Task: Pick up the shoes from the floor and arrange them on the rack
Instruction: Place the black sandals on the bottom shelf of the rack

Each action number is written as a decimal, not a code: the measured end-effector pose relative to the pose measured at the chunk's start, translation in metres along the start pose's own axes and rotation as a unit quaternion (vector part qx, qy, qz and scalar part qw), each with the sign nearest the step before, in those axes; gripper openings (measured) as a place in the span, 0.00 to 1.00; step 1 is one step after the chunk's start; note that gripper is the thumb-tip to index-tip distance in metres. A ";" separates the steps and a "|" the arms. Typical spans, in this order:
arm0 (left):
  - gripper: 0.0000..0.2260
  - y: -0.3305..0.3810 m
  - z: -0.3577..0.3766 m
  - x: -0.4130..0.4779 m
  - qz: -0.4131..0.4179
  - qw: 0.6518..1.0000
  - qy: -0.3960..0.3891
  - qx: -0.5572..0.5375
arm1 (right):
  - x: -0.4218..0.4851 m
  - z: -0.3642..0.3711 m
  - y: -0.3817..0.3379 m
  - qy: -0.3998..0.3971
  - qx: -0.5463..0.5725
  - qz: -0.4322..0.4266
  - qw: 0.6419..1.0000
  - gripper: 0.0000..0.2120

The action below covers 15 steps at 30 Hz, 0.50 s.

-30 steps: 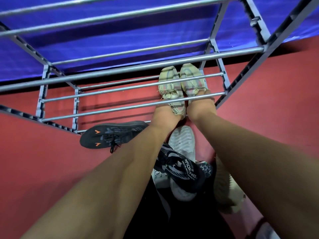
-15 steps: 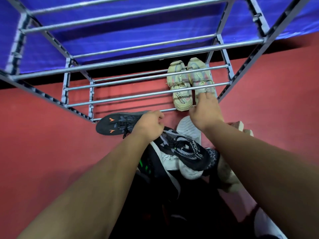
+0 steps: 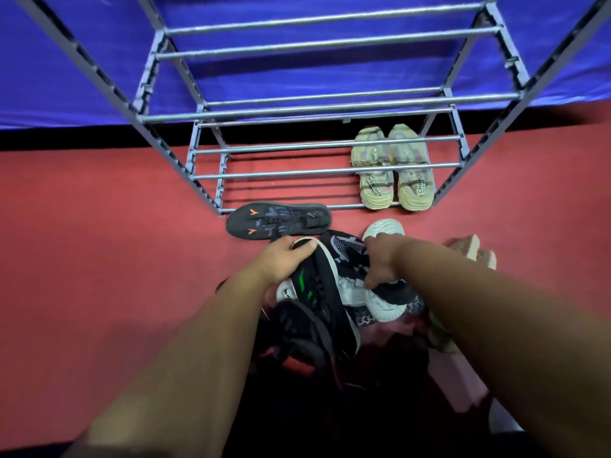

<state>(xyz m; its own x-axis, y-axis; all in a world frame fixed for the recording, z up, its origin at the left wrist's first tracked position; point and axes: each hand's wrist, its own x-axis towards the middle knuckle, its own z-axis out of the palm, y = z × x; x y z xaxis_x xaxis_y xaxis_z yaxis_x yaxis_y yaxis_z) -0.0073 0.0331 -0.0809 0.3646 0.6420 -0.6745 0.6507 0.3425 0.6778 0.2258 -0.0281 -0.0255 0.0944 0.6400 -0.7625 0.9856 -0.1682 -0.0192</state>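
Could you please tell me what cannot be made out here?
All head view.
- Right hand: its fingertips are buried in the pile, so its grip is unclear.
- Pile: shoe count hidden by both arms and overlap.
- Rack: top cut off by the upper edge.
- Pink shoe: mostly behind the right forearm.

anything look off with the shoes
Only the pale sandals sit paired on the rack. The rest lie heaped on the floor; the orange-marked shoe lies crosswise by it. The left hand grips a green-striped shoe, the right hand a knit shoe.
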 end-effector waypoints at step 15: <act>0.17 -0.043 -0.002 -0.038 -0.085 0.982 0.147 -0.080 | -0.040 0.027 -0.014 0.099 0.001 0.040 0.994 0.33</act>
<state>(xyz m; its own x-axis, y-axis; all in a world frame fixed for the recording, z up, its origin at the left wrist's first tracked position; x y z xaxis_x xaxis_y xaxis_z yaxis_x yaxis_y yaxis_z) -0.0507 -0.0045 -0.0835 0.0366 0.7288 -0.6837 0.5640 0.5498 0.6162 0.2049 -0.0718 -0.0119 0.1984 0.7592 -0.6199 0.9735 -0.2259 0.0350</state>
